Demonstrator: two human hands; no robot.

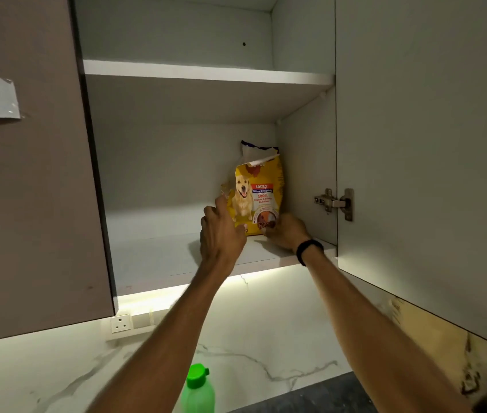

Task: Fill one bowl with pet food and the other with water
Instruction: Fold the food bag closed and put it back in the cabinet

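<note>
Two hands grasp the pet food bag (258, 198) — left hand (221, 231) clasping its left edge, right hand (285, 231) curled round its lower right corner. It stands upright, long axis vertical, torn top up, on the lower cabinet shelf (170, 257), mid-frame.

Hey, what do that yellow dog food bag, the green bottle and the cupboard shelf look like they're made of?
The yellow printed dog food bag is probably thin plastic film: it has a glossy print and a crumpled, opened top. The green translucent bottle with a flip cap looks like plastic: light passes through the body, and the cap is opaque. The white cupboard shelf looks like laminated board: smooth matte face, straight edge.
</note>
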